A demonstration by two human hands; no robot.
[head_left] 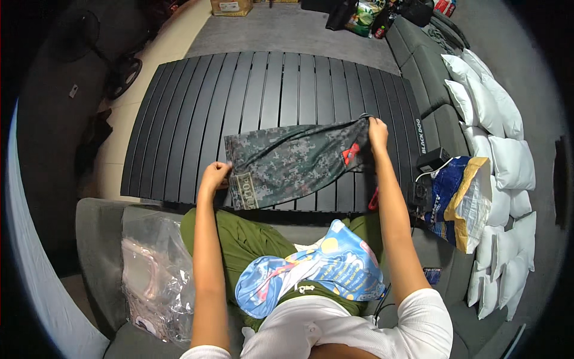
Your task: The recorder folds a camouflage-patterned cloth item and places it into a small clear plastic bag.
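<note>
A piece of cloth [293,152] in green digital camouflage, with a red patch near its right end, stretches across the front of the dark slatted table [245,90]. Its left end is wide and straight with a light printed block at the corner. Towards the right it narrows and bunches. My right hand [378,134] pinches that bunched end. My left hand [216,176] has its fingers closed at the wide end's edge. Whether the cloth is a garment or a bag I cannot tell. A light blue printed cloth [323,263] lies crumpled across my lap.
A clear plastic bag [155,275] with pinkish things inside lies on the sofa at my left. To the right stand a blue and yellow sack [460,197] and a black box [433,160]. Beyond them white pillows [511,161] are piled. A fan [122,78] stands far left.
</note>
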